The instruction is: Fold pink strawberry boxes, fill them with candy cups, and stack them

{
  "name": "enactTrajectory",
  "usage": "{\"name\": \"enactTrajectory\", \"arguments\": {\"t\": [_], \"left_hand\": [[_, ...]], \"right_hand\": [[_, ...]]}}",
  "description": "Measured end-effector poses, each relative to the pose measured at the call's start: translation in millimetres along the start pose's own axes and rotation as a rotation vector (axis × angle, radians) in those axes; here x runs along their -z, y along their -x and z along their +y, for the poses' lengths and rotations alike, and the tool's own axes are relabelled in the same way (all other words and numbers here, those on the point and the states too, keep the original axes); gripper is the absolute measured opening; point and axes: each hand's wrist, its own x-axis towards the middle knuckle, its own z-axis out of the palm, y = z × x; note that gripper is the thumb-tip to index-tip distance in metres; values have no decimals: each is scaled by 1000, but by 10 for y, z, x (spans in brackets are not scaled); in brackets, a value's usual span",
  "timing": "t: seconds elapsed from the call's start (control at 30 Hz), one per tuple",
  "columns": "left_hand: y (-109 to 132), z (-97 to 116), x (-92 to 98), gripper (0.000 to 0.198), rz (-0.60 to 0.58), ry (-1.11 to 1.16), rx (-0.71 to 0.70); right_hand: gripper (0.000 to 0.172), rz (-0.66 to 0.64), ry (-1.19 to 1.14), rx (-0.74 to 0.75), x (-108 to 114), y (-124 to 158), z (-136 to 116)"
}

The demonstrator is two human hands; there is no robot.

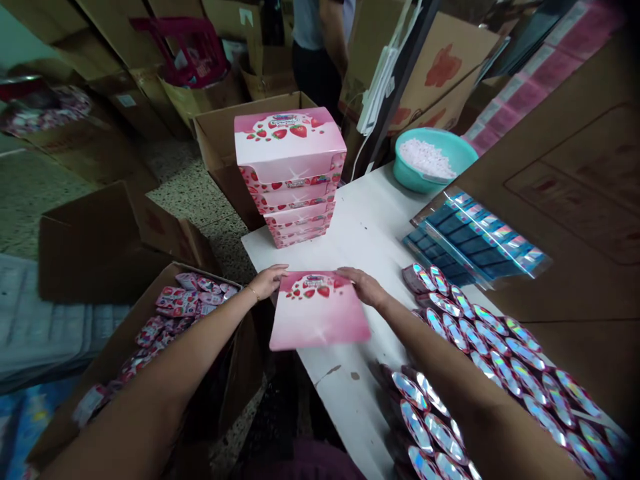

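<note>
A pink and white carton with a strawberry print (320,313) is between my hands, over the near left edge of the white table. My left hand (270,280) is closed on its far left corner. At the far right corner, my right hand (364,285) grips the same carton. Its underside is hidden, so I cannot tell whether it is folded up or flat. Just beyond stands a stack of several strawberry-print boxes (295,173), the top one with its printed lid facing up.
Shiny oval-topped packs (480,333) stand in rows along the right of the white table (365,213). Behind them are blue packs in clear plastic (470,240) and a turquoise bowl (400,167) of small white pieces. An open cardboard box (240,373) of wrapped packs stands left. A person (320,47) stands behind.
</note>
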Motion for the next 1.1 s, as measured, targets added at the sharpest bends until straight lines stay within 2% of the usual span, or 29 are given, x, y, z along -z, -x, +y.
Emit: {"name": "enactTrajectory", "arguments": {"t": [0.07, 0.17, 0.23, 0.3, 0.37, 0.5, 0.63, 0.8, 0.97, 1.1], "left_hand": [[-10, 45, 74, 27, -108, -146, -78], [42, 176, 30, 42, -218, -419, -183], [138, 273, -114, 60, -225, -530, -197], [275, 338, -284, 79, -230, -614, -203], [424, 358, -407, 89, -271, -686, -247], [627, 308, -450, 96, -364, -709, -343], [667, 265, -449, 104, -372, -722, -363], [692, 254, -558, 101, -306, -789, -370], [777, 190, -648, 82, -250, -855, -388], [691, 192, -689, 71, -226, -832, -424]], "right_hand": [[55, -176, 96, 129, 117, -75, -23], [51, -348, 232, 190, 187, -162, -242], [54, -333, 257, 171, 148, -139, -468], [72, -283, 251, 159, 77, -35, -688], [90, -253, 246, 158, 10, 112, -859], [102, -253, 227, 157, -68, 338, -1014], [108, -253, 218, 134, -117, 379, -1015], [102, -211, 226, 97, -170, 385, -1016], [81, -136, 247, 72, -268, 462, -1036], [69, -107, 251, 59, -323, 398, -974]]}}
